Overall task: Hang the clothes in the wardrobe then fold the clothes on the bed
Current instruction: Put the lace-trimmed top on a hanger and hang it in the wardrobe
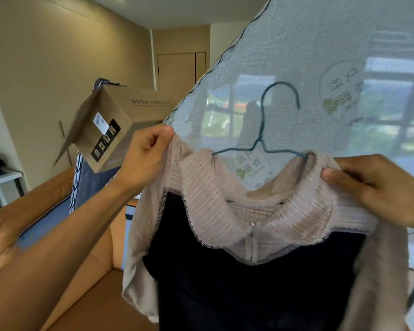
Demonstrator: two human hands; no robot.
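A beige knit garment (225, 206) with a lace-edged collar and a dark inner part hangs in front of me on a teal wire hanger (263, 130). The hanger's arms sit inside the neckline and its hook stands free above. My left hand (148, 151) pinches the garment's left shoulder. My right hand (378, 187) grips the right shoulder by the collar. The lower part of the garment runs out of view.
A mattress wrapped in clear plastic (332, 56) leans close behind the hanger. An open cardboard box (120, 123) sits at the left on a dark upright item. An orange-brown sofa (91, 271) lies below. A white table (3, 180) stands at far left.
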